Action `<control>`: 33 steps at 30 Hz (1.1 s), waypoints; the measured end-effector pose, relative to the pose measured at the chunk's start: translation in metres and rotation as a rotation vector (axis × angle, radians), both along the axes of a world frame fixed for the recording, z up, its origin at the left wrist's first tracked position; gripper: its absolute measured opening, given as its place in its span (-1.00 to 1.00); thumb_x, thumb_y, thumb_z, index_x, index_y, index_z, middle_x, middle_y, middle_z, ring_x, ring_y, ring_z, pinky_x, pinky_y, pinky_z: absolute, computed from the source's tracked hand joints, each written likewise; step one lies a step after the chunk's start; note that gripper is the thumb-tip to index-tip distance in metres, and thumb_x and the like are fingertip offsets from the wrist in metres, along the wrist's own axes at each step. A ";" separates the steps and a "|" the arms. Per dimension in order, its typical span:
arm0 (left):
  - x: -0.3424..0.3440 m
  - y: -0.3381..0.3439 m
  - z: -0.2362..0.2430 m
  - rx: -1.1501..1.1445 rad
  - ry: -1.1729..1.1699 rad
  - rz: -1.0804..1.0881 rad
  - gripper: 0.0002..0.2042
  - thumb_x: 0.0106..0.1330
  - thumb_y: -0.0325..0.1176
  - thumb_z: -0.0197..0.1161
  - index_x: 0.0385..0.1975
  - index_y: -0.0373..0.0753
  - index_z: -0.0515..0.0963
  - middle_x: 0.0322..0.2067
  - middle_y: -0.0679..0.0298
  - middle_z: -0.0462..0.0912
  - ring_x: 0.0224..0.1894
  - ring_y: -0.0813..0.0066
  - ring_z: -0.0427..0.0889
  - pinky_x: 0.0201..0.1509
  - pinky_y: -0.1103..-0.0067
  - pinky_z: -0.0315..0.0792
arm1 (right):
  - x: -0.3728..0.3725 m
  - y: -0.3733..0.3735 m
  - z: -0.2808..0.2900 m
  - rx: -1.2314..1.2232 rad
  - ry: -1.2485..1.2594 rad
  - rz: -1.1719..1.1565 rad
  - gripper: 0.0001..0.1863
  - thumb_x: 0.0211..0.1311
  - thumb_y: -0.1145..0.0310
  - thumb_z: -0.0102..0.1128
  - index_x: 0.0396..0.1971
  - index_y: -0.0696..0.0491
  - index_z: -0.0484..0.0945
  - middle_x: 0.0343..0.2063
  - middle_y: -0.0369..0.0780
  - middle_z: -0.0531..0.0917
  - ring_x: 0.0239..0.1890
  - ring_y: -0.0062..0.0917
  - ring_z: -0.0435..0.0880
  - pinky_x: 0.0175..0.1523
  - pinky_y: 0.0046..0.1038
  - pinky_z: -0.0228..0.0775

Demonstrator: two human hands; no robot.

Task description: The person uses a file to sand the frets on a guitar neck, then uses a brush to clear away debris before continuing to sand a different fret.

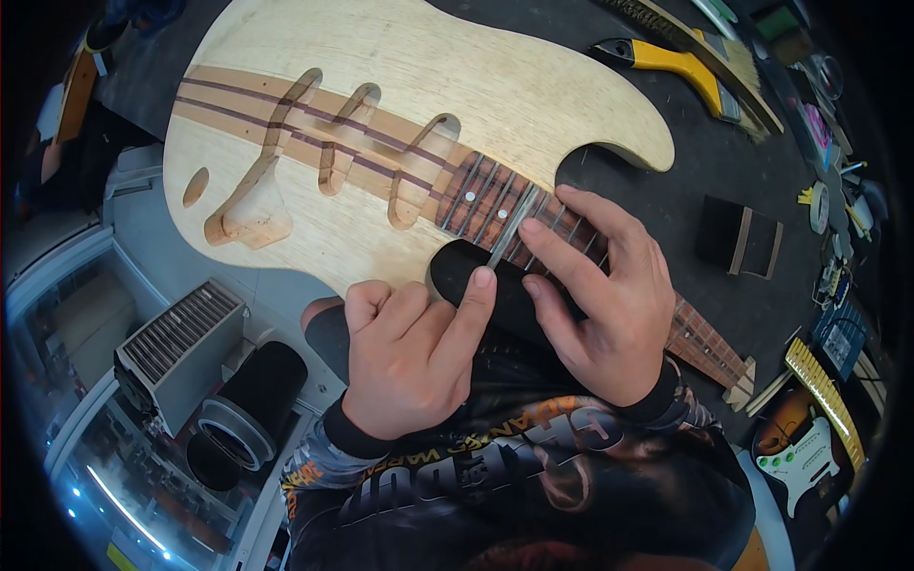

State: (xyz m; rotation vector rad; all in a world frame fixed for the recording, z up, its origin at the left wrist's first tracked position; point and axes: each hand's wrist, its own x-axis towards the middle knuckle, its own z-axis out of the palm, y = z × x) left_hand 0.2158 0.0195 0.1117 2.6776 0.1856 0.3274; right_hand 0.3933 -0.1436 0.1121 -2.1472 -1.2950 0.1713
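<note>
An unpainted electric guitar body lies across the bench, with routed cavities and darker stripes along its middle. Its dark fretboard runs toward the lower right, with metal frets and pale dot inlays. A slim grey metal bar, file-like, lies across the fretboard near the body. My left hand has its index fingertip on the bar's near end; the other fingers are curled and its thumb is hidden. My right hand rests over the fretboard with fingers spread, an index fingertip beside the bar.
Beyond the body lie a yellow-handled brush and a long bristle brush. A black block sits right of the neck. Small tools and tape crowd the right edge, above another guitar. A slatted box stands lower left.
</note>
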 end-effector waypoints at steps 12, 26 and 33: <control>-0.008 -0.005 0.010 -0.004 0.080 0.029 -0.41 0.22 -0.55 0.46 0.35 -0.36 0.74 -0.42 0.39 0.53 -0.33 0.32 0.46 -0.03 0.24 0.16 | 0.000 0.001 -0.002 0.009 -0.003 0.007 -0.33 0.08 0.42 0.72 0.29 -0.19 0.86 0.29 -0.11 0.75 0.06 -0.19 0.81 0.14 -0.16 0.63; 0.017 0.000 -0.003 0.014 0.003 0.015 -0.38 0.22 -0.48 0.40 0.38 -0.37 0.72 -0.47 0.40 0.38 -0.31 0.38 0.46 -0.09 0.23 0.13 | -0.002 0.002 -0.007 0.047 -0.008 -0.021 -0.31 0.11 0.41 0.70 0.33 -0.21 0.84 0.29 -0.12 0.74 0.05 -0.22 0.81 0.12 -0.18 0.65; 0.020 -0.004 -0.004 0.134 0.005 0.051 -0.39 0.24 -0.43 0.43 0.38 -0.30 0.73 -0.48 0.42 0.32 -0.33 0.41 0.43 -0.09 0.23 0.13 | -0.002 0.001 -0.006 0.035 -0.014 -0.015 -0.30 0.12 0.42 0.70 0.35 -0.21 0.84 0.29 -0.12 0.74 0.04 -0.22 0.81 0.12 -0.18 0.64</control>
